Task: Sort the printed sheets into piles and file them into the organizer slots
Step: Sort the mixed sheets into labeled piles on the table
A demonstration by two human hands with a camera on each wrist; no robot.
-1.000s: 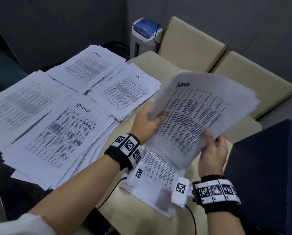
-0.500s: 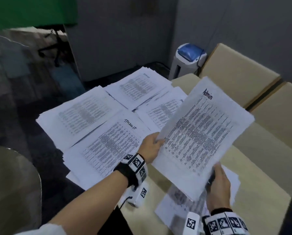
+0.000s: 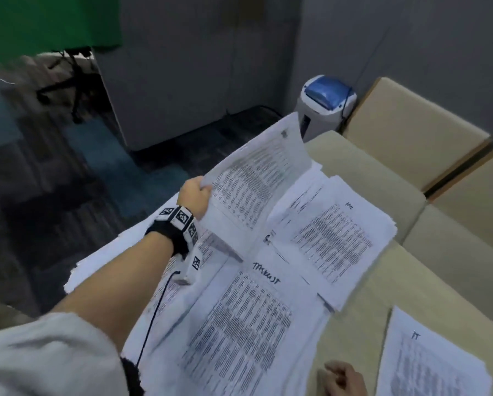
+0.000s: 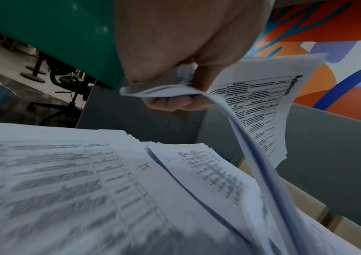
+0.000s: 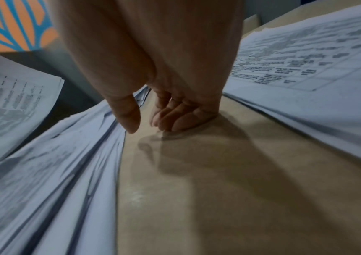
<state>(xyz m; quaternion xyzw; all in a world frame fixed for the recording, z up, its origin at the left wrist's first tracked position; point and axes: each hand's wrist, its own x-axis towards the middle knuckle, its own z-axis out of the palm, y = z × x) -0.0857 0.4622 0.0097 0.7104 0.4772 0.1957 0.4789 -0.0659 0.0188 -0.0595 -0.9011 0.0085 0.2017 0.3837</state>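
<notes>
My left hand (image 3: 195, 195) grips one edge of a bundle of printed sheets (image 3: 256, 178) and holds it tilted above the far piles; its top sheet reads "Admin" (image 4: 262, 112). In the left wrist view the fingers (image 4: 170, 101) curl round the bundle's bent edge. On the beige table (image 3: 382, 281) lie a pile marked "HR" (image 3: 334, 238), a near pile with a handwritten heading (image 3: 239, 324), a pile under my left forearm (image 3: 110, 261) and a pile marked "IT" (image 3: 428, 367). My right hand (image 3: 342, 378) rests on bare table (image 5: 197, 189) between piles, fingers (image 5: 170, 119) loosely curled, holding nothing.
A white bin with a blue lid (image 3: 325, 101) stands on the floor beyond the table's far corner. More beige tabletops (image 3: 411, 132) adjoin at the right. A grey partition (image 3: 182, 81) and an office chair base (image 3: 68, 81) stand beyond the left edge.
My right hand let go of the Admin bundle and dropped to the table. My left hand carried the bundle away to the far left, over the piles. The head view swung left.
</notes>
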